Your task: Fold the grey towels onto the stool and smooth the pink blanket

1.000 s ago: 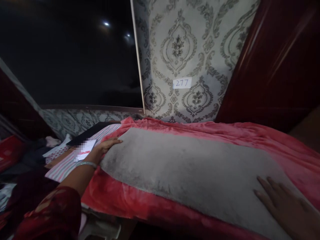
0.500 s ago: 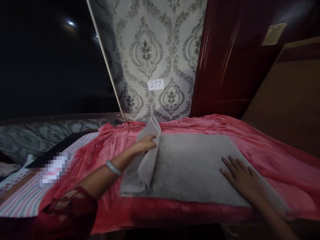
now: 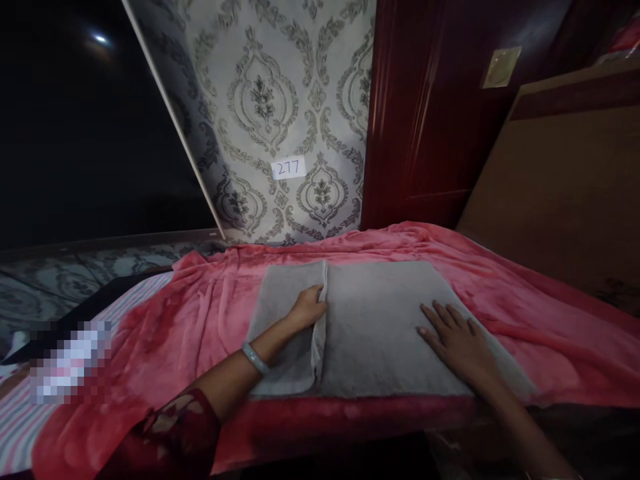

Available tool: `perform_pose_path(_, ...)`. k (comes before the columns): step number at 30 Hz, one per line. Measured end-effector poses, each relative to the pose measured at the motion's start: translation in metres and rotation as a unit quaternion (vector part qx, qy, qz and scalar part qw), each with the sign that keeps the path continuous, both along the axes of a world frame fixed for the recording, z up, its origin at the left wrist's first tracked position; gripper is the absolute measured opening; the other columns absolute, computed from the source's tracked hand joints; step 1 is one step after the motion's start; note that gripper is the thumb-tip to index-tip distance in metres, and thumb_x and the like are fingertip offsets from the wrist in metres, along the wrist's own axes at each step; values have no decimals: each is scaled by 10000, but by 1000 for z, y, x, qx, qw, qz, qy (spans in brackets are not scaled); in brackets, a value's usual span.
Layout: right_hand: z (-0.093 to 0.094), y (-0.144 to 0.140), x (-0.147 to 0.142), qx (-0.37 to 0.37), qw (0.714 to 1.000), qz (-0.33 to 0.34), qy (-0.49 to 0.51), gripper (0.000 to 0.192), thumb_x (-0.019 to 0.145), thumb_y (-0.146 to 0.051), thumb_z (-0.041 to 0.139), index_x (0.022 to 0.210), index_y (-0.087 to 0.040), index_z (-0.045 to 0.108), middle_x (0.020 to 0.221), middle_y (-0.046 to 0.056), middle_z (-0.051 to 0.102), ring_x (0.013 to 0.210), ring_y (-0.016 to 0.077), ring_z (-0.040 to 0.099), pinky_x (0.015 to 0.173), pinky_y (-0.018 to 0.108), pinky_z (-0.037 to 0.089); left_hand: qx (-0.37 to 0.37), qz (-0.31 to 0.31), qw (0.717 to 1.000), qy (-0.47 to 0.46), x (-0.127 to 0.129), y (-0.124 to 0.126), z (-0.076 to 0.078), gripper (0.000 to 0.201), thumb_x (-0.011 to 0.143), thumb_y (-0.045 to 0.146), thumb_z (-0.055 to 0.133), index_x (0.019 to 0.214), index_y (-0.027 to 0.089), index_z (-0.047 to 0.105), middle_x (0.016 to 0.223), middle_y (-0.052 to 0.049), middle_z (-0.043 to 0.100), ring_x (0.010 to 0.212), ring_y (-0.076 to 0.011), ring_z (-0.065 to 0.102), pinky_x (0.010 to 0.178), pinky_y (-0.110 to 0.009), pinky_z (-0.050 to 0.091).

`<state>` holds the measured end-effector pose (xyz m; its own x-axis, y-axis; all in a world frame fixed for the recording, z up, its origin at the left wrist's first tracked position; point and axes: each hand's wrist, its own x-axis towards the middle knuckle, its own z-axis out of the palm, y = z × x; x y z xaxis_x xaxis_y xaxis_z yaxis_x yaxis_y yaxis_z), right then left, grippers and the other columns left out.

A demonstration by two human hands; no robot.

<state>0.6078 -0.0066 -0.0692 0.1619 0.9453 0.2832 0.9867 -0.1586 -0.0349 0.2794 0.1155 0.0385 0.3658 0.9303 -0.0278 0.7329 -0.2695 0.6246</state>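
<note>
A grey plush cloth (image 3: 380, 327) lies flat on a pink blanket, its left part folded over toward the middle. The folded edge stands up slightly and looks doubled, perhaps a seam or an opening. My left hand (image 3: 306, 308) is closed on that edge, its fingertips partly hidden by the fabric. On the cloth's right side my right hand (image 3: 457, 343) rests palm down with its fingers spread.
The pink blanket (image 3: 205, 313) covers the surface under the cloth. A striped cloth (image 3: 135, 293) lies at the left beside a blurred-out item. Behind stand a dark screen (image 3: 90, 153), a patterned wall with a "277" label (image 3: 289, 167), and a brown board (image 3: 560, 193) at right.
The raised flap of grey cloth has come down flat on the left, with my left hand still gripping its edge. My right hand stays flat on the cloth. The view has shifted right.
</note>
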Motion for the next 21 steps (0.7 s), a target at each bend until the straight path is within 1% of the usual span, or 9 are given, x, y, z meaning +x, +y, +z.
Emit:
perform_pose_path(2, 0, 0, 0, 4, 1000, 0, 1, 649, 980, -558, 264, 1524, -254, 444, 1590, 75, 381, 1460, 333, 330, 1154, 588, 294, -3, -4, 1000, -1, 8, -4, -2, 649, 763, 117, 556, 1412, 129, 549, 1313, -119, 668, 1233, -276, 610, 1037, -336, 494)
perform_pose_path(5, -1, 0, 0, 9, 1000, 1, 0, 636, 983, -558, 274, 1517, -262, 452, 1581, 76, 398, 1452, 335, 343, 1150, 587, 298, -56, -19, 998, -1, 17, -13, -9, 677, 827, 262, 600, 1477, 124, 471, 885, -79, 742, 792, -244, 726, 723, -318, 587)
perform_pose_path(8, -1, -1, 0, 15, 1000, 2, -3, 629, 987, -561, 275, 1515, -267, 452, 1579, 74, 403, 1449, 329, 346, 1150, 579, 302, -166, -38, 984, -49, 15, -19, -11, 724, 901, 387, 546, 1550, 143, 340, 594, 40, 580, 427, -146, 578, 458, -244, 477)
perform_pose_path(10, 0, -2, -1, 19, 1000, 0, -4, 623, 995, -552, 266, 1516, -265, 448, 1579, 75, 403, 1447, 327, 347, 1148, 576, 305, -200, -62, 974, -83, 5, -19, -7, 680, 888, 365, 560, 1513, 148, 405, 604, 50, 563, 412, -113, 544, 438, -210, 434)
perform_pose_path(11, 0, -3, -1, 18, 1000, 0, -3, 620, 998, -546, 262, 1518, -264, 445, 1580, 76, 401, 1446, 328, 347, 1145, 579, 308, -186, -72, 976, -91, -4, -18, -4, 634, 872, 349, 572, 1462, 137, 477, 631, 36, 584, 438, -108, 552, 453, -205, 436)
perform_pose_path(14, 4, -5, 1, 7, 1000, -1, 6, 622, 998, -545, 269, 1525, -257, 432, 1585, 78, 392, 1446, 334, 340, 1138, 589, 310, -49, -57, 993, -88, -44, -12, 7, 469, 838, 331, 575, 1248, 122, 663, 768, -32, 674, 624, -140, 619, 594, -242, 502)
perform_pose_path(16, 8, -5, 3, -1, 1000, -1, 22, 619, 988, -537, 302, 1511, -242, 453, 1580, 84, 398, 1444, 345, 338, 1139, 601, 302, 60, -8, 997, -57, -81, -8, 11, 426, 803, 322, 585, 1169, 138, 705, 936, -74, 716, 818, -188, 651, 760, -296, 532)
perform_pose_path(18, 16, -5, 1, 12, 999, -2, 48, 597, 967, -508, 356, 1452, -204, 526, 1547, 114, 439, 1429, 369, 352, 1125, 611, 316, 119, 72, 990, -23, -120, -10, 9, 446, 761, 324, 601, 1154, 143, 707, 1089, -99, 702, 912, -217, 645, 842, -333, 523)
perform_pose_path(21, 34, -4, -18, 74, 989, 45, 120, 513, 932, -447, 429, 1287, -148, 647, 1387, 172, 582, 1311, 368, 484, 1066, 550, 405, 87, 159, 983, -34, -166, -25, -6, 526, 743, 401, 619, 1191, 132, 678, 958, -80, 687, 798, -202, 627, 740, -318, 519)
